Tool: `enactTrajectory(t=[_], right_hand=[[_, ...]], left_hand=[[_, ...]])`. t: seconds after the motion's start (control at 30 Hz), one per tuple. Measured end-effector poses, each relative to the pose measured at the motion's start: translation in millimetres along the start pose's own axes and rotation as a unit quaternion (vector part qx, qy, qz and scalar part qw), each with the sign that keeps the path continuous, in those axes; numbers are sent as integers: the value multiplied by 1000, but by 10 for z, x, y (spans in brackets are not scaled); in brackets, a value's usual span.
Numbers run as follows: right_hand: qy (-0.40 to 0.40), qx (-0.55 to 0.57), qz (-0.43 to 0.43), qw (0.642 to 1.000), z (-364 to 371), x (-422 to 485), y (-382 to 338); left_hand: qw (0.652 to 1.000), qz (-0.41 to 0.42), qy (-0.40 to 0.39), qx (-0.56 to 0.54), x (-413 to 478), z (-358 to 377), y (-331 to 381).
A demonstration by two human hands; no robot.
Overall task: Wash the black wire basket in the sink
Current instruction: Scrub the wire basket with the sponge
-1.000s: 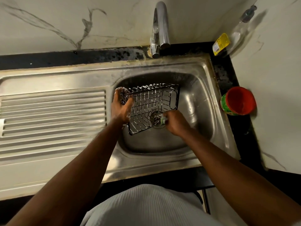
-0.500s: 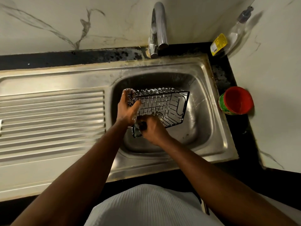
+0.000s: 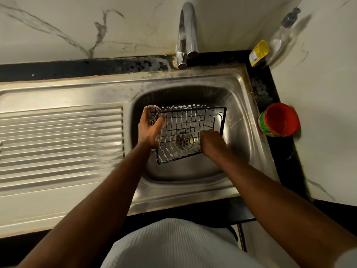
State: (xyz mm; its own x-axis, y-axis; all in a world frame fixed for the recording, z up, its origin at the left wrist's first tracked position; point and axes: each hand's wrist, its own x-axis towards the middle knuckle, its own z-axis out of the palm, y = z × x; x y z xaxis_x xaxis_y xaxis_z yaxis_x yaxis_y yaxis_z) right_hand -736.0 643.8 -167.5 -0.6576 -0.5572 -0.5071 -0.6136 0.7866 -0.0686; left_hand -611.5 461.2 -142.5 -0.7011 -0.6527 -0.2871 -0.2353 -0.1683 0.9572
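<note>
The black wire basket [image 3: 190,124] hangs tilted over the steel sink bowl [image 3: 239,130], with white soap foam along its wires. My left hand [image 3: 149,130] grips its left end, thumb inside the rim. Against the basket's lower right side, my right hand [image 3: 211,144] is closed; what it holds is hidden under the fingers. The drain shows through the mesh.
The tap [image 3: 188,29] arches over the back rim, with no water running. A ribbed draining board [image 3: 59,144] lies to the left. A red cup [image 3: 280,119] stands on the black counter at the right, and a clear soap bottle [image 3: 274,43] sits in the back corner.
My right hand slid from the basket's lower left corner to its lower right side. The basket turned so its mesh bottom faces up toward me over the drain.
</note>
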Motion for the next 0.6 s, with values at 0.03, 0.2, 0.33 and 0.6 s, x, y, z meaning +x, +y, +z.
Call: enactTrajectory(t=[0.03, 0.2, 0.33, 0.6], right_hand=[[-19, 34, 16, 999, 3, -23, -58], [-72, 222, -97, 967, 81, -324, -824], [-114, 350, -52, 928, 165, -384, -1052], [59, 724, 269, 633, -55, 168, -457]], left_hand=[[1000, 2, -5, 4, 15, -5, -5], [998, -36, 32, 34, -27, 46, -149], [996, -87, 4, 15, -13, 2, -203], [978, -199, -40, -52, -63, -121, -239]])
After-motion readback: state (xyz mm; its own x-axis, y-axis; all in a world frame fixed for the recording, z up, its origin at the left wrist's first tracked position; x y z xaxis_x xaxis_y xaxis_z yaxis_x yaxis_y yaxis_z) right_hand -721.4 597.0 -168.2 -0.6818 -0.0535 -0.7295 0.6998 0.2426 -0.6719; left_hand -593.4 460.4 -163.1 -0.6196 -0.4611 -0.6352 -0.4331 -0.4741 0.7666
